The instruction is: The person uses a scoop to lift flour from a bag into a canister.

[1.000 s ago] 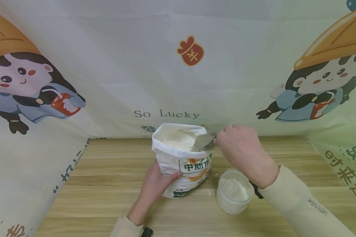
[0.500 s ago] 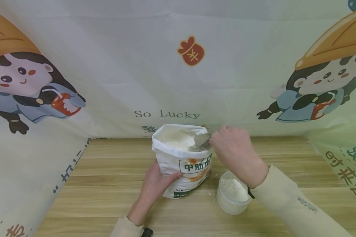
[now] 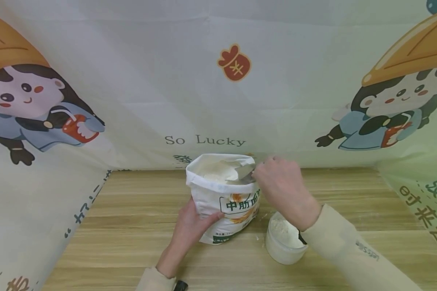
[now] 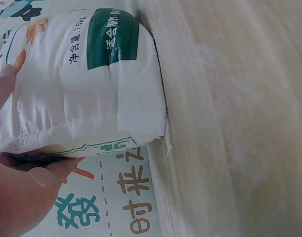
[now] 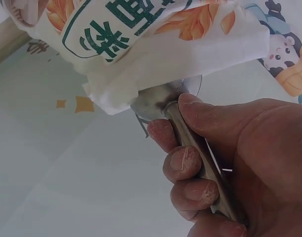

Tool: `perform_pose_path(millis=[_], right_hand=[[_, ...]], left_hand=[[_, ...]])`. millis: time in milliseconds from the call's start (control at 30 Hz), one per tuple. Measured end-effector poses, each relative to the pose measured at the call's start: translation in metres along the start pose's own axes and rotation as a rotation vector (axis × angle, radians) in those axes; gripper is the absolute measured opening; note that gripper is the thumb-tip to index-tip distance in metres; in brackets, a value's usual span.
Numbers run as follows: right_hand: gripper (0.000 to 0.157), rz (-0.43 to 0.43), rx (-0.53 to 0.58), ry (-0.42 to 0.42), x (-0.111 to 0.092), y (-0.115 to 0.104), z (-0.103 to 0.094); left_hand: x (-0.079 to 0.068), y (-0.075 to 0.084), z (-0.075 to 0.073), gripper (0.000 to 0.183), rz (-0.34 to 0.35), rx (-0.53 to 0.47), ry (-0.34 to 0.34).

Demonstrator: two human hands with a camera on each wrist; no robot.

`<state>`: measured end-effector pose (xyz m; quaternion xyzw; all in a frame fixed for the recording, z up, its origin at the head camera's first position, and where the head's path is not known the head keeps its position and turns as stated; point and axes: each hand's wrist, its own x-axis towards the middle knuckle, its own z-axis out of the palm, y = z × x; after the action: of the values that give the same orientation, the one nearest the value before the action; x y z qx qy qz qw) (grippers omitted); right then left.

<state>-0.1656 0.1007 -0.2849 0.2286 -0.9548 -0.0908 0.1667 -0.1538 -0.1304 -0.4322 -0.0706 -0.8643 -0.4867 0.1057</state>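
Observation:
A white flour bag [image 3: 205, 198] stands upright on the wooden table, its top folded outward and white flour [image 3: 218, 171] showing inside. My left hand [image 3: 189, 222] grips the bag's lower left side, the thumb across the printed front; in the left wrist view other fingers reach behind it. In my right hand [image 3: 282, 188] is a metal scoop [image 3: 245, 173], held at the bag's right rim with its blade over the flour and partly inside the mouth. The right wrist view shows my fingers curled round the scoop's handle [image 5: 184, 128], the blade's front hidden by the bag.
Below my right forearm stands a round clear tub [image 3: 285, 251] heaped with flour, partly covered by the wrist. Small flour specks lie on the wooden table [image 3: 131, 226] between bag and tub. A printed cloth [image 3: 149, 81] hangs behind and at both sides.
My right hand has shifted left and slightly down, carrying the scoop farther into the bag's mouth. The left hand and the bag have stayed nearly still.

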Motion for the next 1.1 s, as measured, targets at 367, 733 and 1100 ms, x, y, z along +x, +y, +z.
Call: perform_pose_path(millis=[367, 733, 1100], right_hand=[[0.016, 0.029, 0.054, -0.045, 0.008, -0.004, 0.006], [0.017, 0.047, 0.083, -0.099, 0.018, -0.008, 0.010], [0.022, 0.037, 0.068, -0.083, 0.026, -0.011, 0.015]], left_hand=[[0.000, -0.001, 0.000, 0.058, 0.006, 0.006, 0.003], [0.000, -0.001, 0.000, 0.061, 0.010, 0.021, 0.000], [0.000, 0.000, 0.000, 0.060, -0.005, 0.017, -0.001]])
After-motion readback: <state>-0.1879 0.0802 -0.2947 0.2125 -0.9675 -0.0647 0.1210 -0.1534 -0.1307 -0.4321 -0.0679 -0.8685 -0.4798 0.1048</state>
